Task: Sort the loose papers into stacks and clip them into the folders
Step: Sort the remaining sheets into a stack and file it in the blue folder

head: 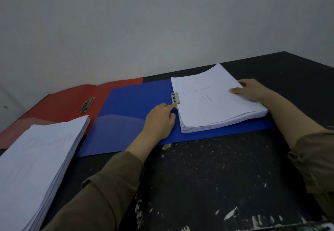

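An open blue folder [130, 104] lies flat on the black table. A thick white paper stack [216, 102] with handwriting on top sits on its right half, its left edge under the folder's metal clip [175, 98]. My left hand [160, 120] rests on the blue folder with its forefinger touching the clip's near end. At the stack's right edge lies my right hand [251, 90], thumb on the top sheet and fingers along the side. An open red folder [59, 107] with a rusty clip [87, 104] lies at the left.
A second thick paper stack [36, 163] lies at the near left, overlapping the red folder's lower part. The black table [216, 176] has a scuffed, chipped surface in front of me. A plain grey wall [144, 22] stands right behind the table.
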